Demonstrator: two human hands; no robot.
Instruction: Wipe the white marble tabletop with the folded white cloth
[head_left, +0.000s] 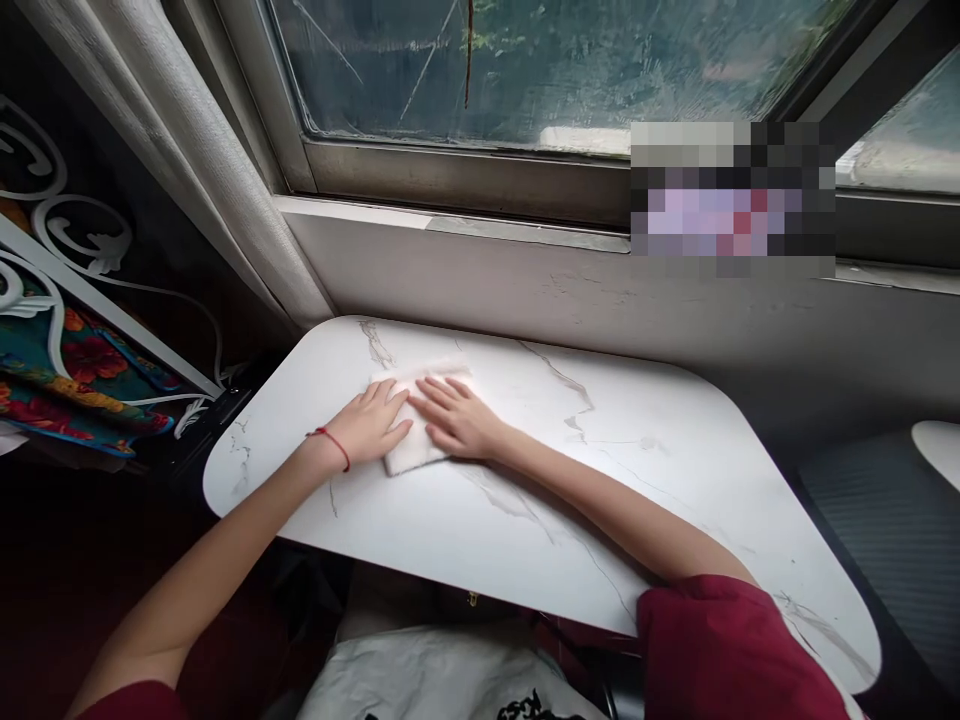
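Observation:
A white folded cloth (411,452) lies flat on a white, marble-patterned tabletop (510,540), left of its middle. My left hand (369,420), with a red cord at the wrist, rests palm down on the cloth's left side, its fingers stretched out. On the cloth's right side lies my right hand (457,418), also palm down with the fingers spread. The two hands are close together, and part of the cloth is hidden beneath them.
Behind the table runs a wall with a window (465,180) above it. A grey curtain (217,170) hangs at the left, near a white scrolled metal frame (112,300) and a flowered cloth (90,370). A dark ribbed surface (885,530) is at the right.

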